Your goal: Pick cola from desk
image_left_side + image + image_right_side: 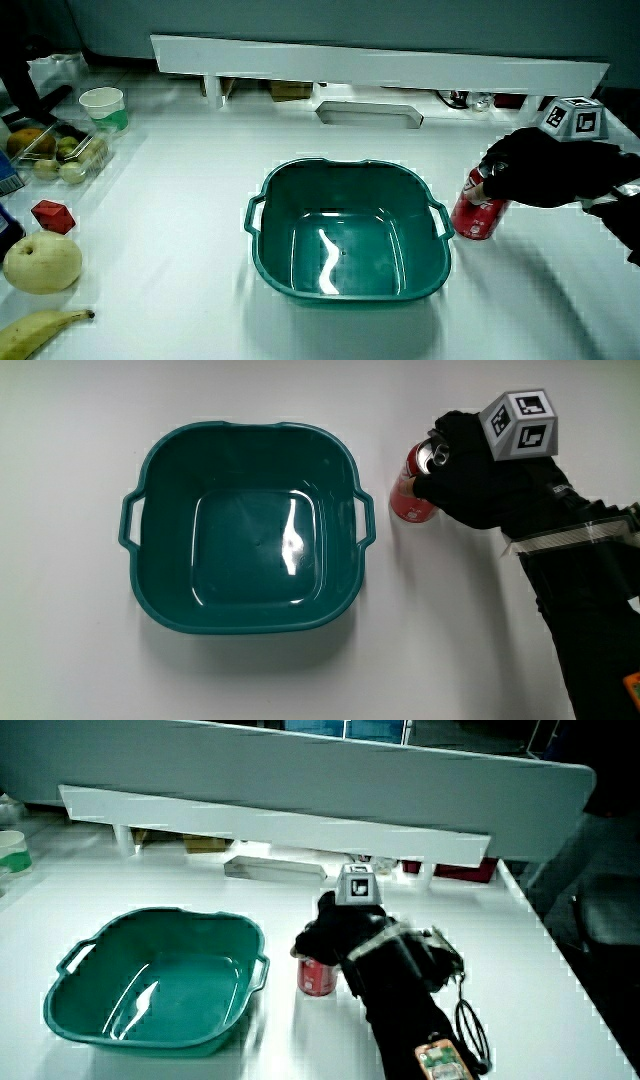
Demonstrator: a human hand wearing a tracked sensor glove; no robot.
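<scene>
Beside the teal basin [160, 480] on the worktop [70, 660], the cola can [410, 500] stands upright, the hand [480, 480] over it, fingers [428, 488] wrapped round its top.

Upright red cola can [412, 492] beside basin [170, 460]

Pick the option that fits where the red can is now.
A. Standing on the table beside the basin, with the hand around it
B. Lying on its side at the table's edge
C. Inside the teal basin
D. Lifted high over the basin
A: the can stands upright on the table just outside the basin, with the hand wrapped around its upper part.
</scene>
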